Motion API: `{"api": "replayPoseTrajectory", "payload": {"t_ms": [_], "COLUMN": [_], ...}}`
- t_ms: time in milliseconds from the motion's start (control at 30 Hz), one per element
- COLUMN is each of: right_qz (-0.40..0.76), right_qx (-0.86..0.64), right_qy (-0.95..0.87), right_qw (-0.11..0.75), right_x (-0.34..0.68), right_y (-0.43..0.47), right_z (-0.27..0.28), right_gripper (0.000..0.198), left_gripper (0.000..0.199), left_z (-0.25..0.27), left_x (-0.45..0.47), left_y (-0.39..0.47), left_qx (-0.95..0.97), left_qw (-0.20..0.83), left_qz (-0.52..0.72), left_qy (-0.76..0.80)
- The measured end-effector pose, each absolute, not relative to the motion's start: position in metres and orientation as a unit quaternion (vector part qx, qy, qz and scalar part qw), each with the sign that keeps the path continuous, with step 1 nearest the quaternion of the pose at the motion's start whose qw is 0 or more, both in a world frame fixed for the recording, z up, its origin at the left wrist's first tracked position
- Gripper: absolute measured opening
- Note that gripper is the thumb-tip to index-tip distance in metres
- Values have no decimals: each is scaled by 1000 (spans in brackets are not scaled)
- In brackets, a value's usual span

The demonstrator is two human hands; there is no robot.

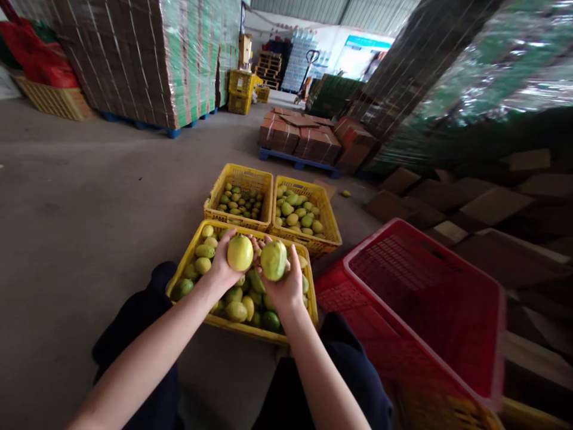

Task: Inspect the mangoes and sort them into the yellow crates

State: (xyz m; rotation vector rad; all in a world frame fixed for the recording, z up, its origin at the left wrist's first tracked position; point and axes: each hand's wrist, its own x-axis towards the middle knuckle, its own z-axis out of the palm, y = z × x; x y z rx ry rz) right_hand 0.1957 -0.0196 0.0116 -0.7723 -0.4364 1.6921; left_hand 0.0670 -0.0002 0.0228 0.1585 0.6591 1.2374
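From where I stand, the left hand (pixel 220 269) cradles a yellow fruit (pixel 240 252) and the right hand (pixel 289 291) a greener fruit (pixel 273 260), fingers curled loosely beneath, both above the nearest yellow crate (pixel 248 331). They look firm, fairly light, perhaps smooth enough to slip; I'd cup each round its middle, without squeezing

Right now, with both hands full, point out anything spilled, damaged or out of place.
One small yellow fruit lies loose on the grey floor to the right of the back-right yellow plastic crate, outside any container. The ridged, pale-green fruit in the right hand also looks lumpy beside the smooth yellow fruit in the left hand.
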Motion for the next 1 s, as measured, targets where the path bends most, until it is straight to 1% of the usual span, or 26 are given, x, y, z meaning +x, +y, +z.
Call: {"api": "replayPoseTrajectory", "payload": {"t_ms": [133, 267, 333, 500, 700, 767, 867, 933, 1000], "right_qz": [745, 745, 748, 741, 702, 654, 508, 423, 367], "right_qx": [-306, -314, -317, -356, -389, -413, -461, -471, -484], "right_qy": [-171, -151, -139, -95, -150, -178, -320, -454, -559], "right_qw": [568, 569, 566, 561, 577, 609, 653, 627, 564], "right_x": [198, 203, 205, 200, 193, 194, 194, 191, 186], "right_y": [-12, -8, -7, -4, -7, -9, -12, -14, -17], "right_z": [8, 2, 0, -3, -3, 0, 3, 1, -4], "right_gripper": [23, 22, 23, 26, 34, 35, 37, 42, 48], "left_gripper": [30, 27, 27, 25, 21, 19, 20, 25, 28], "left_z": [21, 17, 15, 11, 19, 23, 25, 25, 23], "left_x": [63, 60, 61, 66, 67, 69, 78, 85, 91], "left_y": [4, 4, 4, 6, 1, -2, -7, -10, -11], "left_qx": [-28, 4, 4, -87, -39, -18, 16, 27, 17], "left_qw": [762, 772, 779, 771, 772, 763, 762, 763, 758], "left_qz": [576, 569, 556, 537, 574, 591, 597, 595, 595], "left_qy": [294, 282, 289, 330, 271, 262, 252, 250, 268]}}
